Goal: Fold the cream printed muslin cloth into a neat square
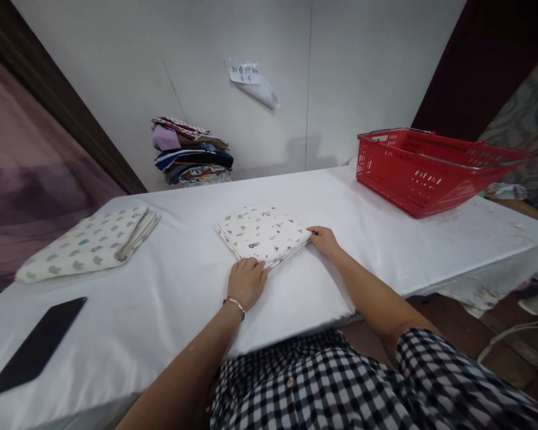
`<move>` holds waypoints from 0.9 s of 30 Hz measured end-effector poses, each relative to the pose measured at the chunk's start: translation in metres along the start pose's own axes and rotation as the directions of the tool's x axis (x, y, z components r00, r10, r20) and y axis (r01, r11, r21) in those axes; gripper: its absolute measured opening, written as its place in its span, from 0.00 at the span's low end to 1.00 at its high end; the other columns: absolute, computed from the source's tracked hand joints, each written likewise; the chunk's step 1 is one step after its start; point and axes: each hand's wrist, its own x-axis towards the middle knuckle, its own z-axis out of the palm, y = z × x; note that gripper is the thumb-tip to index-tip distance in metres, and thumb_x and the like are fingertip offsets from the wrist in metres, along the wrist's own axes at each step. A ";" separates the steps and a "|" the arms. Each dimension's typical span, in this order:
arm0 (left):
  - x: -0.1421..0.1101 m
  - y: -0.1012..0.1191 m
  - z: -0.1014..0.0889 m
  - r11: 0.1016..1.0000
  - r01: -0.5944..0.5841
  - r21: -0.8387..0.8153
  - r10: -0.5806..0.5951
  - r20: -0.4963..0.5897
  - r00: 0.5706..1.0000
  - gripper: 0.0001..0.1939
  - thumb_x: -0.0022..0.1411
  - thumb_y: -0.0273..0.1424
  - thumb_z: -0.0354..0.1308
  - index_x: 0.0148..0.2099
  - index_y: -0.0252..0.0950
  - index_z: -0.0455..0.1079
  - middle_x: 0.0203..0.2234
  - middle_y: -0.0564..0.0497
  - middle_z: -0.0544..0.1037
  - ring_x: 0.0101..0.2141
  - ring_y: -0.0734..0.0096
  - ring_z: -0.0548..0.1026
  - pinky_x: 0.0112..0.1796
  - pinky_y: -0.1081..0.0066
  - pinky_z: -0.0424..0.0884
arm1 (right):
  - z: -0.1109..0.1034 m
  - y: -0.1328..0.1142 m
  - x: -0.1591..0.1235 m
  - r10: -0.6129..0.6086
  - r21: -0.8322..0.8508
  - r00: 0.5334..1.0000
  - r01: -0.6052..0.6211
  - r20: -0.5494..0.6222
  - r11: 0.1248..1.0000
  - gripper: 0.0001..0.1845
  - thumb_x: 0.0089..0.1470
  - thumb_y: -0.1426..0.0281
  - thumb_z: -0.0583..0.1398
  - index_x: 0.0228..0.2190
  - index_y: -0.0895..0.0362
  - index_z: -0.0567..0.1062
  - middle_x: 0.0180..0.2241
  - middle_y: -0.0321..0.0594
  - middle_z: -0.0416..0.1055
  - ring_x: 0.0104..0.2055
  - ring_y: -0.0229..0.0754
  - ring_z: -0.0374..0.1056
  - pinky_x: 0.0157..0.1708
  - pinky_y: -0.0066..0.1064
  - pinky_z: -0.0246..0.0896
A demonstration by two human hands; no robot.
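A white folded cloth [262, 232] with small grey, brown and red printed figures lies on the white-covered table in front of me. My left hand [246, 280], with a bracelet at the wrist, grips its near corner, fingers bent over the edge. At the right corner, my right hand [324, 240] pinches the layers between thumb and fingers. Both thumbs are partly hidden. The cloth lies roughly flat, its stacked layers showing along the near edges.
Another folded cloth [87, 242] with a grey pattern lies at the left, behind a dark flat panel [36, 346]. A pile of folded fabrics [192, 152] stands against the wall. A red basket [412, 173] occupies the table's back right. The white tablecloth [170, 304] hangs over the near edge.
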 end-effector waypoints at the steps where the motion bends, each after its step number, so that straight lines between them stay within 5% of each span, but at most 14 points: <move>1: -0.001 0.000 0.000 1.000 0.006 -0.021 -0.006 -0.002 1.000 0.15 0.63 0.35 0.46 0.43 0.36 0.71 0.34 0.46 0.71 0.37 0.62 0.66 0.39 0.63 0.60 | -0.001 -0.001 0.001 0.008 0.008 1.000 -0.008 0.019 1.000 0.20 0.43 0.77 0.53 0.38 0.56 0.77 0.39 0.38 0.75 0.42 0.40 0.68 0.47 0.32 0.58; 6: -0.001 -0.009 -0.006 0.944 0.087 -0.317 -0.089 0.007 0.996 0.17 0.63 0.38 0.44 0.37 0.39 0.73 0.30 0.49 0.72 0.36 0.67 0.67 0.38 0.67 0.63 | -0.012 0.000 0.012 0.088 0.190 0.977 -0.125 0.193 0.974 0.21 0.40 0.77 0.55 0.38 0.57 0.77 0.37 0.38 0.75 0.42 0.42 0.69 0.43 0.31 0.61; 9: 0.013 -0.032 -0.011 0.843 0.246 -0.479 -0.286 -0.011 0.958 0.16 0.63 0.38 0.44 0.35 0.38 0.72 0.31 0.50 0.73 0.36 0.70 0.69 0.39 0.70 0.65 | -0.017 -0.003 0.029 0.186 0.193 0.955 -0.232 0.232 0.953 0.18 0.42 0.70 0.59 0.38 0.58 0.77 0.37 0.42 0.75 0.39 0.42 0.69 0.37 0.29 0.63; 12: 0.040 -0.070 -0.010 0.652 0.529 -0.543 -0.605 0.048 0.795 0.17 0.58 0.39 0.51 0.46 0.34 0.69 0.40 0.46 0.72 0.37 0.68 0.71 0.40 0.69 0.66 | -0.013 -0.014 0.052 0.214 0.132 0.927 -0.264 0.309 0.955 0.17 0.45 0.64 0.59 0.37 0.59 0.76 0.36 0.43 0.74 0.34 0.40 0.68 0.31 0.28 0.62; 15: 0.070 -0.109 -0.003 0.163 0.771 -0.616 -0.820 0.350 0.453 0.25 0.54 0.40 0.57 0.51 0.33 0.64 0.46 0.42 0.70 0.40 0.65 0.72 0.36 0.71 0.68 | 0.002 -0.033 0.075 0.232 0.065 0.895 -0.277 0.381 0.959 0.16 0.46 0.62 0.59 0.36 0.59 0.76 0.35 0.45 0.73 0.32 0.38 0.67 0.28 0.26 0.61; 17: 0.087 -0.127 0.005 0.049 0.797 -0.602 -0.828 0.422 0.369 0.28 0.53 0.42 0.57 0.51 0.28 0.63 0.44 0.38 0.72 0.37 0.62 0.73 0.30 0.70 0.69 | 0.014 -0.046 0.089 0.262 0.012 0.883 -0.289 0.389 0.957 0.16 0.47 0.63 0.60 0.35 0.59 0.76 0.36 0.45 0.73 0.32 0.38 0.66 0.27 0.26 0.60; 24: 0.123 -0.146 0.029 -0.050 0.832 -0.553 -0.840 0.473 0.264 0.25 0.52 0.43 0.57 0.45 0.29 0.67 0.29 0.41 0.76 0.30 0.57 0.75 0.26 0.66 0.68 | 0.054 -0.076 0.137 0.283 -0.023 0.865 -0.300 0.414 0.953 0.25 0.45 0.62 0.62 0.46 0.57 0.71 0.48 0.50 0.68 0.42 0.45 0.67 0.31 0.28 0.62; 27: 0.128 -0.154 0.036 -0.037 0.843 -0.536 -0.834 0.481 0.270 0.25 0.50 0.43 0.58 0.47 0.31 0.67 0.33 0.39 0.76 0.33 0.54 0.75 0.26 0.65 0.68 | 0.068 -0.076 0.151 0.288 -0.022 0.855 -0.309 0.432 0.951 0.31 0.41 0.63 0.65 0.48 0.59 0.69 0.50 0.52 0.65 0.45 0.48 0.66 0.34 0.30 0.62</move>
